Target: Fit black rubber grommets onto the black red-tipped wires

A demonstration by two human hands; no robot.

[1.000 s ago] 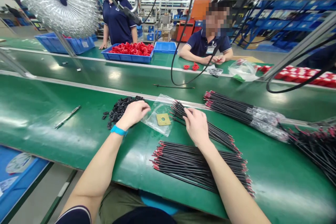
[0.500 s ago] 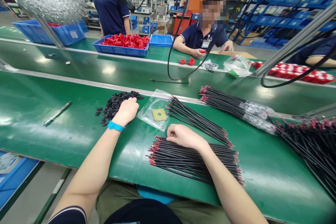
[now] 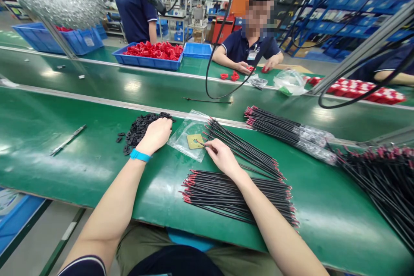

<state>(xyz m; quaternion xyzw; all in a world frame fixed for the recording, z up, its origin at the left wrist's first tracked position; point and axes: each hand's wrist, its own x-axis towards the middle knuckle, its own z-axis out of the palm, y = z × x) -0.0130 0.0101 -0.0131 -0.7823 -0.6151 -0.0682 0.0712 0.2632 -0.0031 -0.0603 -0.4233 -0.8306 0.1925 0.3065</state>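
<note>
My left hand (image 3: 158, 133), with a blue wristband (image 3: 140, 155), rests at the right edge of a pile of small black parts (image 3: 137, 133). Its fingers are curled down, and what they hold, if anything, is hidden. My right hand (image 3: 220, 154) pinches a black cable (image 3: 243, 167) near its red-sleeved end. That end points left over a yellow square plate (image 3: 191, 141) with a round hole, lying on a clear plastic bag (image 3: 181, 138). One group of black cables (image 3: 246, 146) lies just beyond my right hand. A larger row of cables (image 3: 223, 196) lies nearer, partly under my forearm.
A pen (image 3: 68, 139) lies at the left. Wrapped cable bundles (image 3: 274, 127) and a big cable heap (image 3: 384, 185) are at the right. Across the line, a co-worker (image 3: 249, 47) handles red parts beside a blue tray (image 3: 148, 63). A black cord (image 3: 207, 82) hangs in front.
My right hand has moved up and slightly left from the near cable row and now has a cable in its pinch, its end over the yellow plate. My left hand stays at the pile.
</note>
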